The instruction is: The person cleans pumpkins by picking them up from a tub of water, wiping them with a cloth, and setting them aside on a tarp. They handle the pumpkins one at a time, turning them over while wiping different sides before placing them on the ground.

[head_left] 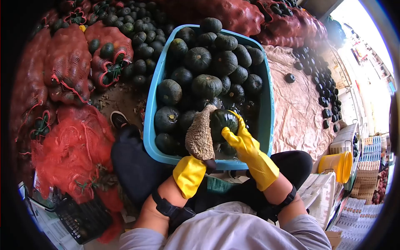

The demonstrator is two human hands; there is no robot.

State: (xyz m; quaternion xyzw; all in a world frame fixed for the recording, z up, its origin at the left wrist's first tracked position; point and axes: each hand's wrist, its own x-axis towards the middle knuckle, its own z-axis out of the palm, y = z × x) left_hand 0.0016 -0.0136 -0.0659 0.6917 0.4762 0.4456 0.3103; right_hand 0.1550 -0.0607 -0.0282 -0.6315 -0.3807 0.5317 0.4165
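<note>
A wet, dark green kabocha squash (pixel 223 124) is held above the near part of a blue tub (pixel 152 121). My right hand (pixel 246 146), in a yellow rubber glove, grips it from the right with fingers and thumb curved round its side. On my left hand (pixel 201 135) is a shaggy beige scrubbing mitt over a yellow glove, its tip against the squash's left side. The mitt hides the fingers. Many more squashes (pixel 207 86) are heaped in the tub, and water shows between some of them.
Red mesh sacks (pixel 66 58) stand at left, beside an empty mesh heap (pixel 71 150) and a black crate (pixel 83 218). Loose squashes (pixel 143 37) lie behind the tub. At right are a brown sheet (pixel 287 100), more squashes (pixel 321 81) and a yellow bucket (pixel 339 166).
</note>
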